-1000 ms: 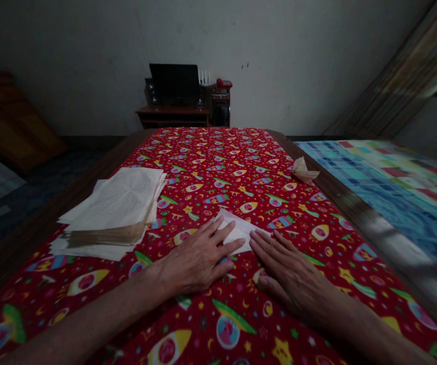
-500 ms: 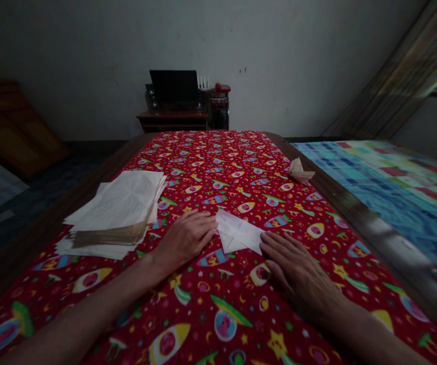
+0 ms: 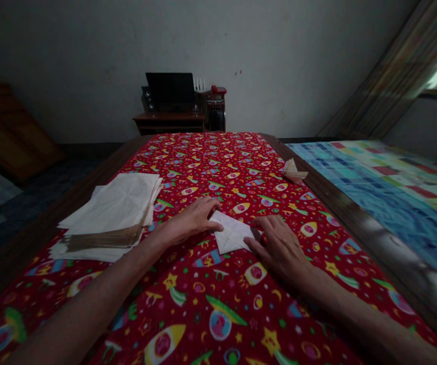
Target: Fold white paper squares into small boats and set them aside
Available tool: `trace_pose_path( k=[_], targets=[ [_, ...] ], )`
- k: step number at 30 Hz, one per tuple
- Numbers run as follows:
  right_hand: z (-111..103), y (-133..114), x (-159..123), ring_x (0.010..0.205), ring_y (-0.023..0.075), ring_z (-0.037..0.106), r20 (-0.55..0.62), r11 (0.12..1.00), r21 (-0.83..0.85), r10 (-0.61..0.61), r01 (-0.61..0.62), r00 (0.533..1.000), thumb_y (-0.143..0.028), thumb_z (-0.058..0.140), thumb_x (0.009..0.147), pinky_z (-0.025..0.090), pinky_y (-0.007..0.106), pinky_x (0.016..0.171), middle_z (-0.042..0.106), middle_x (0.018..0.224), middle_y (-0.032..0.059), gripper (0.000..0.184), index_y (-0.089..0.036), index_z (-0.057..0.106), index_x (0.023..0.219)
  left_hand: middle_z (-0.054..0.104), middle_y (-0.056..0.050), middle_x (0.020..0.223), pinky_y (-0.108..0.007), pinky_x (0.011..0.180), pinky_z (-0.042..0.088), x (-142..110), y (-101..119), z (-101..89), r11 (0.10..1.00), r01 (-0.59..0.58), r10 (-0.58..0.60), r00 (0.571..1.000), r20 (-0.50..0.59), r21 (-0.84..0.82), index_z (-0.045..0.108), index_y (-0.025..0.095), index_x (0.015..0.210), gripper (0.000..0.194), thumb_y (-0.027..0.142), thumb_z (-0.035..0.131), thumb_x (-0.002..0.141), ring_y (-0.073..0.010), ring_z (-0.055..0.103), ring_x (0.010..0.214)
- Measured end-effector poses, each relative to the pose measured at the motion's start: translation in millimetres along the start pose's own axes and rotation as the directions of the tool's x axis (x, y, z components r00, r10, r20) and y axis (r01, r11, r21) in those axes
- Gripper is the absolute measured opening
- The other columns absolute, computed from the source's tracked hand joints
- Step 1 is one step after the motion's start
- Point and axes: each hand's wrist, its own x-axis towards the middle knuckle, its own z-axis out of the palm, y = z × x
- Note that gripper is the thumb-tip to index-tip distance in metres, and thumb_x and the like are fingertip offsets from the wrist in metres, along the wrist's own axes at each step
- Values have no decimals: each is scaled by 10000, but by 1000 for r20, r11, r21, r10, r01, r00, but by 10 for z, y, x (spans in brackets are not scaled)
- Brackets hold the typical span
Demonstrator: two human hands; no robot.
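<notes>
A small folded sheet of white paper (image 3: 232,236) lies on the red patterned cloth in front of me, with crease lines and flap edges showing on top. My left hand (image 3: 192,219) is at its left corner, thumb on the upper face and fingers curled behind the edge. At the right corner, my right hand (image 3: 279,245) has its thumb on the paper and its fingers bent over the far side. Both hands pinch the sheet, though some fingertips are hidden. To the left rests a stack of paper sheets (image 3: 123,200), the top one creased.
A folded paper piece (image 3: 294,172) with a raised point sits near the table's right edge. The red cloth (image 3: 211,157) covers the wooden table (image 3: 350,213). Beyond it stand a monitor (image 3: 171,91) and a red telephone (image 3: 218,90). A bed with a checked cover (image 3: 359,187) is to the right.
Both hands had lain flat on the paper, smoothing outward; my left slid off its left side. Now the fingers of both have curled to take the paper's two corners.
</notes>
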Motion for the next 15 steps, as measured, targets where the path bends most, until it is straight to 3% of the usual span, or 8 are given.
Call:
trace_pose_path(
  k=[5,8,10,13,15],
  targets=[
    [18,28,-14,873,227,518,51,998,8,59,-60,997,-458,543,851,419,321,663,544,986,84,396,-210,478,1153,561,39,671,-223,502,298,6,71,-79,988,104,-98,994,58,-110,613,192,837,295,373,717,628,-138,493,590],
    [7,28,-8,864,228,528,72,996,20,84,-86,994,-476,538,845,426,328,665,544,993,82,404,-219,483,1151,521,48,539,-211,453,265,-18,69,-77,967,133,-113,988,102,-215,602,164,617,194,342,674,648,-105,454,496],
    [0,32,-12,886,230,534,78,994,58,86,-91,993,-473,541,843,434,336,690,551,1011,86,409,-216,485,1156,542,42,528,-201,454,297,-52,58,-55,945,127,-97,989,110,-302,606,153,579,203,330,645,671,-100,476,489],
    [2,42,-9,897,220,551,65,981,156,105,-114,992,-435,578,821,446,335,724,578,1037,88,410,-207,500,1152,577,25,577,-201,501,369,-122,62,-13,910,88,-84,996,28,-405,611,144,611,186,314,630,684,-109,522,533],
    [2,45,19,800,191,576,89,951,251,162,-179,983,-382,599,801,451,304,668,618,950,58,329,-206,545,1075,562,21,594,-208,528,389,-169,87,3,897,46,-82,995,-65,-439,586,146,599,185,298,623,696,-111,525,558]
  ],
)
